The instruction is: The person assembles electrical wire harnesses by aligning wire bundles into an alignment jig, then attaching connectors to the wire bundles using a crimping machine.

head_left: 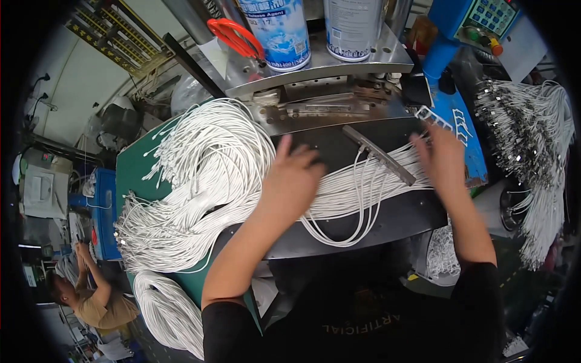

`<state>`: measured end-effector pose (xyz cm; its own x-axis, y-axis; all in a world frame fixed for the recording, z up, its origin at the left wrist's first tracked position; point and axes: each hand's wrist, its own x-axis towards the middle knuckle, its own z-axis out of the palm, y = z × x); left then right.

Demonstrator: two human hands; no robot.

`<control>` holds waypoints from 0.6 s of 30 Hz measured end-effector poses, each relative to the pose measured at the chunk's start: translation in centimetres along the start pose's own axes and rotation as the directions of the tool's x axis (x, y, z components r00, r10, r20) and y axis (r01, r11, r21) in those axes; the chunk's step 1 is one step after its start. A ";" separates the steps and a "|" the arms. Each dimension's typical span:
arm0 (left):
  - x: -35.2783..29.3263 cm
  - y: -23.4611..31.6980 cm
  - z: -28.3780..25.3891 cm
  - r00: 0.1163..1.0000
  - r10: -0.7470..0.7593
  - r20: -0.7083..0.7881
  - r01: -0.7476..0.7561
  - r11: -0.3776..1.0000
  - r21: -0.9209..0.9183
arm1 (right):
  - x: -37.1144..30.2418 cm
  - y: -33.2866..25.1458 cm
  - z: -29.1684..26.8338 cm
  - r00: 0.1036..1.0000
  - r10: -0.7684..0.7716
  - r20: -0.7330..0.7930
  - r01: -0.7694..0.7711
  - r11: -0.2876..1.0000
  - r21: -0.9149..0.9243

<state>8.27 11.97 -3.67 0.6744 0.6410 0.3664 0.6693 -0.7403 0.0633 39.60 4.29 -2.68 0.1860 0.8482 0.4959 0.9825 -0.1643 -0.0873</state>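
My left hand (pixel 295 178) is over the long bundle of white cables (pixel 345 199), its fingers apart and slightly blurred. To the right, my right hand (pixel 445 158) is above the bundle's other end, beside a white plastic frame (pixel 433 118). Its fingers are smeared by motion, and I cannot tell whether they touch the frame. Between my hands a narrow metal bar (pixel 380 156) lies slantwise across the cables. A few white cables run from the bar and loop down over the edge of the black work surface (pixel 284 243).
Coiled white cables (pixel 227 136) fill the green table (pixel 134 157) at left. Two spray cans (pixel 278 36) stand on a metal shelf behind the press, by orange-red cord (pixel 233 37). A blue control box (pixel 484 24) is at upper right; more cables (pixel 532 157) hang there. Another person (pixel 97 296) works far left.
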 end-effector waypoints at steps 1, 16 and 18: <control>0.8 1.6 0.2 0.994 0.108 -0.017 -0.109 0.970 -0.218 | -2.4 -1.6 -1.0 0.984 -0.061 0.167 0.030 0.983 0.183; 13.0 0.9 8.4 0.930 -0.239 -0.280 0.097 0.893 -0.439 | 14.9 -3.2 21.0 0.963 -0.260 0.068 0.203 0.870 0.450; 13.2 -1.4 9.7 0.917 -0.334 -0.220 0.216 0.877 -0.429 | 15.8 -4.0 20.8 0.952 -0.284 0.116 0.209 0.876 0.434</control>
<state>19.23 23.46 -7.98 0.3265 0.7902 0.5186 0.5988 -0.5975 0.5333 38.74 28.82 -12.43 -0.1016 0.9122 0.3970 0.9029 0.2520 -0.3481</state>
